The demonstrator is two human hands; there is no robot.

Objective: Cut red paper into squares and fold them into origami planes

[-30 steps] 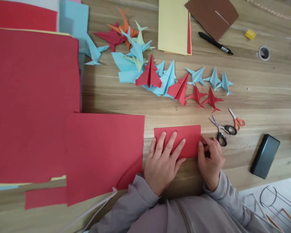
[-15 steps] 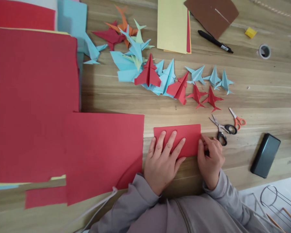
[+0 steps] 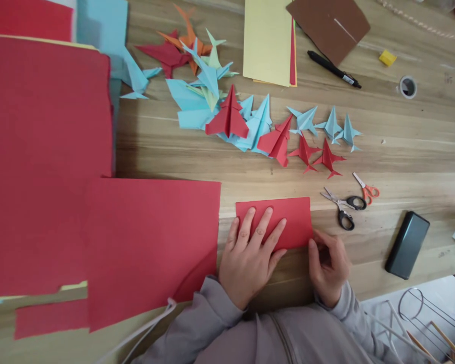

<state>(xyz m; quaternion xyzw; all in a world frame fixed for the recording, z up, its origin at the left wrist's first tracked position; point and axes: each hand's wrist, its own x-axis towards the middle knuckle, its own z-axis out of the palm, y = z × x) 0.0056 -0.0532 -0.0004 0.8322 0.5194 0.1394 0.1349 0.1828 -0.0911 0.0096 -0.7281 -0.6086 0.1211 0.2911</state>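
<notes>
A small folded sheet of red paper (image 3: 298,222) lies on the wooden table in front of me. My left hand (image 3: 248,258) rests flat on its left part, fingers spread, pressing it down. At the paper's lower right corner is my right hand (image 3: 329,263), its thumb and index finger drawn together at the edge and the other fingers curled under. To the left lies a larger red sheet (image 3: 155,242), apart from the small one. Black-handled scissors (image 3: 345,205) and orange-handled scissors (image 3: 367,189) lie just beyond my right hand.
Folded paper planes, among them a red plane (image 3: 229,116) and a light blue plane (image 3: 305,120), spread across the middle. A stack of red sheets (image 3: 41,167) covers the left. Yellow paper (image 3: 267,40), a pen (image 3: 333,69), a tape roll (image 3: 408,87) and a black device (image 3: 407,245) lie around.
My right hand has slid down the paper's right edge to the lower corner. My left hand stays flat on the paper. The whole view has shifted slightly.
</notes>
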